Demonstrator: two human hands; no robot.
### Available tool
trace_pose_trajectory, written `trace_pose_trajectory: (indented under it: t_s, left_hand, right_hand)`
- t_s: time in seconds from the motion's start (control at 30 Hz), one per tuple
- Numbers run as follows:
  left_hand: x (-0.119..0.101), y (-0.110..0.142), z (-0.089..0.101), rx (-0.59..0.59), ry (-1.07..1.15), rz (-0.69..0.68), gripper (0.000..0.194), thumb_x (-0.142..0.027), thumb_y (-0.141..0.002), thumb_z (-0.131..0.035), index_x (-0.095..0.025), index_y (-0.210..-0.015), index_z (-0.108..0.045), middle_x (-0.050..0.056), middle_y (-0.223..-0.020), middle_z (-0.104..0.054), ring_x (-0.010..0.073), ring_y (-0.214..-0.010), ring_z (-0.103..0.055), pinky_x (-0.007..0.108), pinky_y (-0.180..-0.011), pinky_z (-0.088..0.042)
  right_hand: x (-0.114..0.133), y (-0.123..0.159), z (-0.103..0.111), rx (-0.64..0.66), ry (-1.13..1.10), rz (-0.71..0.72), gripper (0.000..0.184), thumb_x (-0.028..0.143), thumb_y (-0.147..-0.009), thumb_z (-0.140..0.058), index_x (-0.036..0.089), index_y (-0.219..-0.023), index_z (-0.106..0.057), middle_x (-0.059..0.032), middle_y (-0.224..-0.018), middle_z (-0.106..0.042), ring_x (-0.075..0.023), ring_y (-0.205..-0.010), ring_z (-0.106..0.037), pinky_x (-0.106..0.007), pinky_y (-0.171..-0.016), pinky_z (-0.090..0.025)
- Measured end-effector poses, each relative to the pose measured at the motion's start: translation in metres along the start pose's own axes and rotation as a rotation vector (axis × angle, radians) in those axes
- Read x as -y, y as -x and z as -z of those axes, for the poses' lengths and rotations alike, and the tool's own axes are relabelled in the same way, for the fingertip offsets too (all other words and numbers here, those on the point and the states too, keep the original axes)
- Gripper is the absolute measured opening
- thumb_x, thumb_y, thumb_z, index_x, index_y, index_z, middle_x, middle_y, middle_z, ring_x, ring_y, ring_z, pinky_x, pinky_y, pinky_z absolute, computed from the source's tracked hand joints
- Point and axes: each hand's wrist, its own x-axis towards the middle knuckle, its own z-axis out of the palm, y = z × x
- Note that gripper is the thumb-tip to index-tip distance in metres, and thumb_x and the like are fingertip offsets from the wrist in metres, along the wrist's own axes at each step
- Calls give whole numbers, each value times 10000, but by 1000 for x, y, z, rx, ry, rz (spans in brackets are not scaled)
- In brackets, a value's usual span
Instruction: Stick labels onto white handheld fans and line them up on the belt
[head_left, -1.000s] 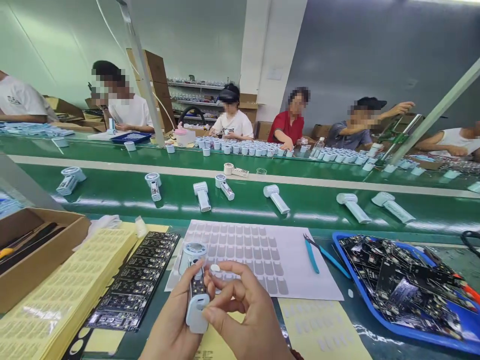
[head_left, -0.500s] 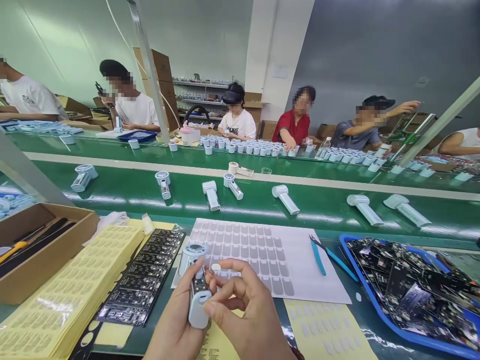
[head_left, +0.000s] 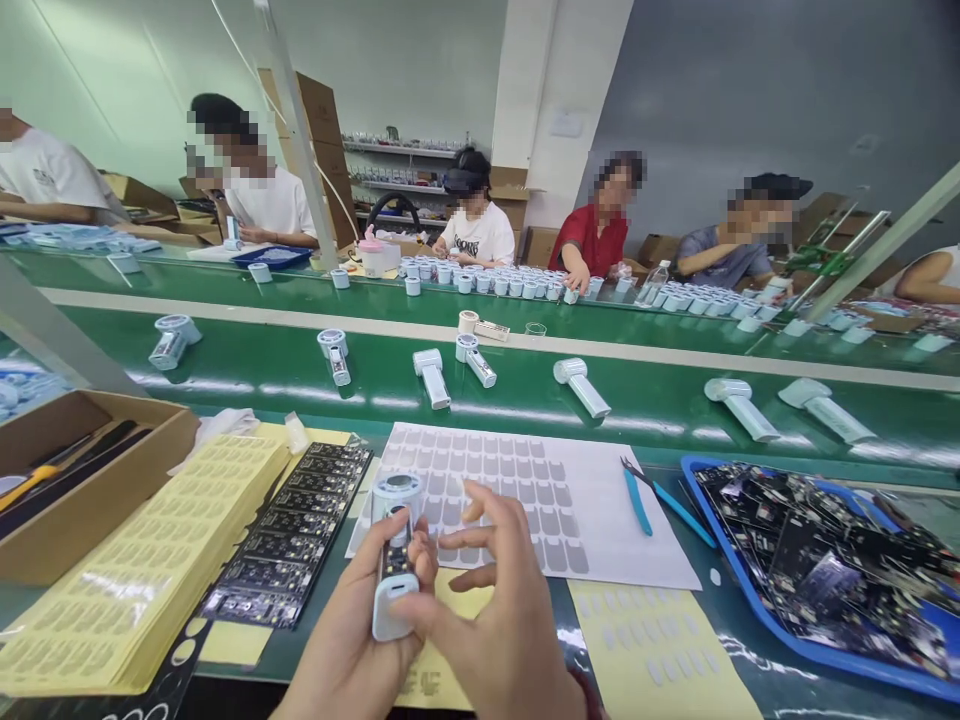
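Fingers of the left hand [head_left: 352, 625] were wrapped around the fan [head_left: 397, 487], thumb laid along its handle. Its round head stood uppermost, the bare board [head_left: 395, 560] faced me and the pale cap [head_left: 386, 624] pointed down. The right hand [head_left: 506, 600] was spread wide, its thumb at the cap; on my feed I could not tell whether that thumb pressed or only hovered, and I saw nothing between its fingers.

I judged the fan light and its shell stiff, smooth enough to turn in a loose grip. The board looked like the fragile part, so I would have taken hold by the handle's side walls or the rim of the head, never across the components. The cap called for a soft thumb, in case it was loose.

Just beyond the hands, the white sheet [head_left: 626, 510] lay on the bench [head_left: 757, 668] with rows of grey pads, cutters [head_left: 639, 503] at its right. A board panel [head_left: 281, 540] lay left, a blue tray [head_left: 825, 656] of boards right. More fans rested on the green strip [head_left: 660, 385] beyond.
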Motion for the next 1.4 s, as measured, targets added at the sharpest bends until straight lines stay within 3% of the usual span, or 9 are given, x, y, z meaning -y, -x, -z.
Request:
trace_pose_trajectory:
  t_s: [0.13,0.23,0.37,0.57,0.7,0.83,1.0,1.2,1.4]
  left_hand:
    - [-15,-6,22,36,-339,-221,112,-67,-903,-551,-77,-925,-660,10,-625,-580,92,-483,-594,190,-501,-568]
    - [-19,-14,45,45,-569,-366,145,-49,-783,-692,-76,-926,-700,73,-722,-685,181,-684,-703,262,-680,-616]
    - [-13,-19,63,102,-675,-362,176,-86,-647,-803,-107,-800,-719,108,-842,-743,272,-927,-730,297,-866,-584]
    - [-7,-21,66,127,-729,-400,214,-213,-609,-851,-136,-768,-730,91,-853,-745,284,-1036,-701,290,-961,-514]
    - [-6,-21,65,106,-717,-424,179,-193,-629,-836,-158,-774,-735,81,-830,-751,278,-995,-712,322,-916,-539]
    - [-4,-17,60,73,-711,-371,263,-201,-605,-871,-146,-832,-750,98,-843,-766,243,-885,-726,272,-797,-559]
    - [0,-15,48,123,-694,-332,381,-328,-608,-904,-147,-906,-752,68,-789,-750,197,-693,-694,235,-594,-534]
    - [-2,-23,33,64,-592,-340,349,-362,-813,-751,-208,-1126,-727,62,-1026,-745,236,-952,-699,279,-744,-587]
    - [-1,-32,27,91,-582,-388,313,-334,-853,-718,-241,-1152,-715,40,-1196,-711,228,-1157,-632,238,-822,-572]
  right_hand:
    - [-15,5,12,92,-55,-161,212,327,-865,-634,276,-1068,-600,-38,-1200,-559,-165,-875,-648,-232,-572,-482]
    - [-33,17,17,251,50,-223,19,227,-821,-638,224,-803,-639,-38,-1080,-579,-153,-775,-619,-241,-573,-461]
    - [-54,35,14,279,189,-154,118,98,-746,-646,215,-742,-663,-45,-1008,-607,-206,-914,-653,-307,-801,-513]
    - [-66,44,10,252,417,181,203,53,-809,-575,233,-814,-667,-42,-927,-651,-197,-870,-637,-265,-656,-481]
    - [-60,38,18,283,108,5,71,176,-788,-683,226,-738,-692,-23,-877,-636,-140,-675,-576,-253,-609,-452]
    - [-42,27,28,345,-160,-182,140,346,-794,-724,209,-767,-709,7,-896,-603,-26,-430,-201,-240,-410,-188]
    - [-10,10,26,317,-207,-128,98,313,-815,-694,223,-778,-685,-28,-924,-611,-142,-751,-550,-212,-497,-336]
    - [11,-11,21,363,-90,-119,112,107,-798,-644,215,-766,-646,12,-946,-545,-101,-727,-546,-192,-537,-389]
    - [12,-21,23,390,-48,-80,158,56,-820,-661,201,-760,-643,21,-965,-527,-87,-722,-561,-222,-696,-477]
